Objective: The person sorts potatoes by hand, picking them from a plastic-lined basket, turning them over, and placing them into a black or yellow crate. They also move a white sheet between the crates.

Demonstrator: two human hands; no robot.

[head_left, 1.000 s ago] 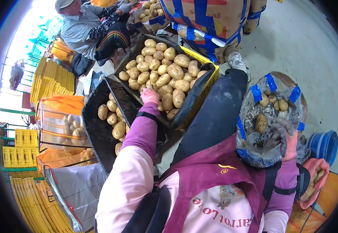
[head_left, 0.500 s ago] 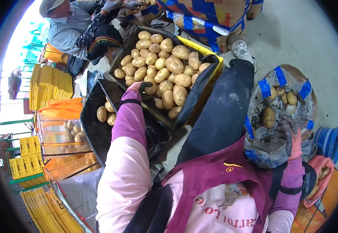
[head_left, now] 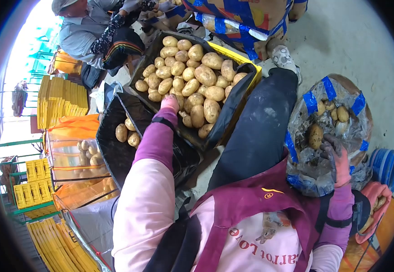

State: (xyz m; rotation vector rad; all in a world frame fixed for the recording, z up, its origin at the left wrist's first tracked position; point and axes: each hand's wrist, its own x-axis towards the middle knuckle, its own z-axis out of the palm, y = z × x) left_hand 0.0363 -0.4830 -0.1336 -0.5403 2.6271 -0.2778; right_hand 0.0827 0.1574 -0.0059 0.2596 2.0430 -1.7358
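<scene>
My left hand (head_left: 169,103), in a pink glove, reaches to the near left edge of the potatoes (head_left: 204,75) in the black-lined yellow crate (head_left: 233,55). Its fingers point down and are hidden, so what they hold cannot be made out. Just left of that arm, a black bag (head_left: 111,119) has several potatoes inside. My right hand (head_left: 335,156), gloved with dark fingers spread apart, holds nothing. It hovers over the near right part of a plastic-lined round container (head_left: 331,180), beside a dirty potato (head_left: 315,136). Smaller potatoes (head_left: 339,113) lie further back in that container.
At the upper left a person (head_left: 88,34) sits near the crate. A taped cardboard box (head_left: 251,18) stands beyond it. Yellow crates (head_left: 61,102) and an orange mesh bag (head_left: 77,131) line the left. Blue buckets (head_left: 386,165) and a pink cloth (head_left: 378,199) are at the right.
My left hand has turned, so its dark fingers, seen earlier over a potato, are now hidden. My right hand has shifted very slightly. The view has moved a little.
</scene>
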